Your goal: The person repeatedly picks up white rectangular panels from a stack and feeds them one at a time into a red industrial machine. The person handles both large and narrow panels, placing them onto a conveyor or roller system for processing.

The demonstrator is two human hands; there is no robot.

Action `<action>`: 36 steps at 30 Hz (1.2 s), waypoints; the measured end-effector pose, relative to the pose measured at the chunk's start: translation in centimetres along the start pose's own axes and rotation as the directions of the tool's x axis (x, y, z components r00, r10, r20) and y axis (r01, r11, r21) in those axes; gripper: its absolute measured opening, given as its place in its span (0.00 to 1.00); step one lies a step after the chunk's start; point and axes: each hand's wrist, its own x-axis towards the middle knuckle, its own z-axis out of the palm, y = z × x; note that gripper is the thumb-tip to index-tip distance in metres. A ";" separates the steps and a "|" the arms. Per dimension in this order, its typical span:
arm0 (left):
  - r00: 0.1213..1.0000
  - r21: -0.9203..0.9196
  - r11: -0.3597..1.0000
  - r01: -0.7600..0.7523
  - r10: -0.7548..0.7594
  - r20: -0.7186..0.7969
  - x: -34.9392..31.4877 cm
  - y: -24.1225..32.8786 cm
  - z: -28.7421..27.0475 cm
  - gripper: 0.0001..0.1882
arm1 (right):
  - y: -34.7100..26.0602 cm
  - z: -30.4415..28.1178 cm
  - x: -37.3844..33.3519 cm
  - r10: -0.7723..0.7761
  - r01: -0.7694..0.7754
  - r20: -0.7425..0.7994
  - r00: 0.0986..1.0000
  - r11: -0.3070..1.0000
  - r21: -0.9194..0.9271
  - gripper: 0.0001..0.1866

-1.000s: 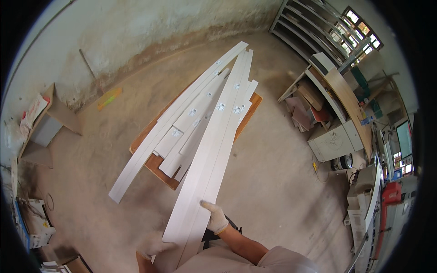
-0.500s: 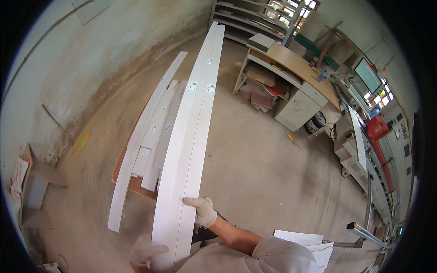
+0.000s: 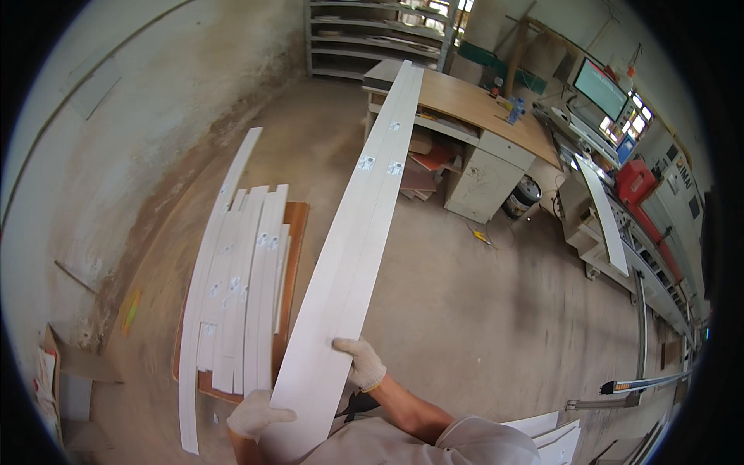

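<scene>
Long white boards (image 3: 341,263), lying side by side as one narrow bundle, stretch away from me at a slant, with small labels on their upper face. My left hand (image 3: 256,417), in a pale knit glove, is closed on their left edge near the close end, thumb on top. On the right edge, a little farther up, my gloved right hand (image 3: 361,363) grips with its thumb over the face. The fingers of both hands are partly hidden beneath. In the picture, the far tip overlaps the desk (image 3: 473,105).
To the left, several white strips (image 3: 256,287) lie on a brown board (image 3: 297,232) low over the floor. A shelf rack (image 3: 341,45) stands at the back. A black bucket (image 3: 524,195) sits beside the desk. Machinery (image 3: 620,225) with a screen (image 3: 601,89) lines the right.
The boards' far end has swung right and now overlaps the desk in view. My view has turned right, and more of the strip pile shows. Both hands keep their hold.
</scene>
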 end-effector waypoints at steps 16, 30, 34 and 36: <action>0.964 0.100 0.987 -0.126 0.098 0.248 38.3 17.0 2.2 0.30 | -20.9 -20.5 23.9 -0.215 0.253 -0.295 0.931 0.962 0.099 0.24; 0.807 -0.397 0.906 0.146 0.122 0.578 64.6 26.7 19.4 0.30 | -42.3 -38.4 31.5 -0.400 0.093 -0.519 0.756 0.849 -0.519 0.29; 0.802 -0.408 0.903 0.136 0.142 0.581 64.8 27.5 25.8 0.27 | -44.7 -40.8 27.8 -0.312 -0.017 -0.542 0.780 0.856 -0.516 0.28; 0.796 -0.425 0.893 0.151 0.145 0.588 63.4 27.7 29.1 0.25 | -45.6 -41.4 25.6 -0.315 0.033 -0.480 0.819 0.861 -0.507 0.28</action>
